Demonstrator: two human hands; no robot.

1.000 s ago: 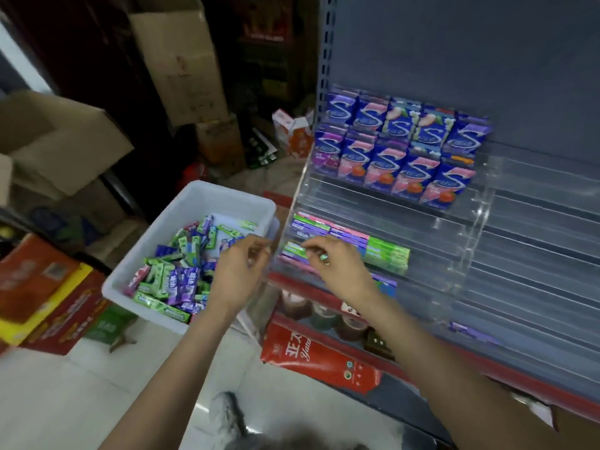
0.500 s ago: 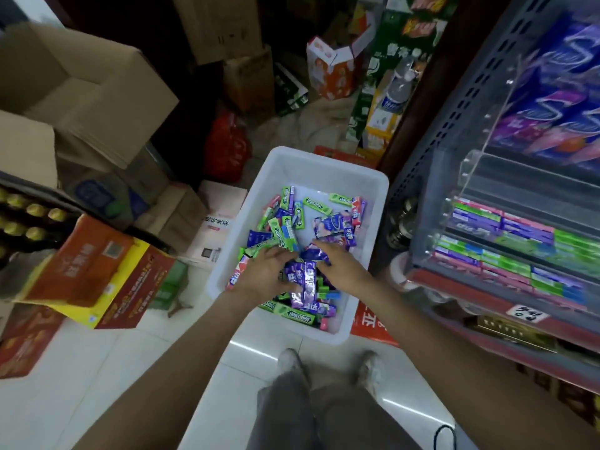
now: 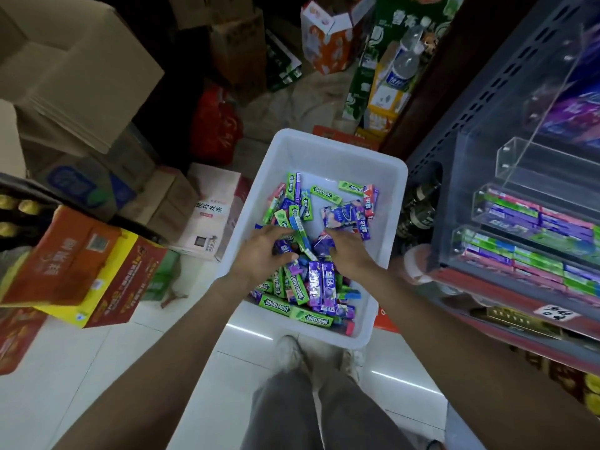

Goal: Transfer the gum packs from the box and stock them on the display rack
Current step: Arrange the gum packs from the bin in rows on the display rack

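A white plastic box stands on the floor in front of me, holding several loose gum packs in green, purple, blue and red. Both my hands are down in the pile. My left hand pinches a purple pack between thumb and fingers. Fingers of my right hand curl over another purple pack; its thumb is hidden. To the right stands the clear tiered display rack, whose lower tiers hold rows of stocked packs.
Cardboard boxes and a red-and-yellow carton crowd the left. A white carton touches the box's left side, with a red bag behind. My shoes stand at the box's near edge on white tiles.
A second ago both hands were at the rack's lower tier. My view swung down and both hands dropped into the box, where they now work among the packs.
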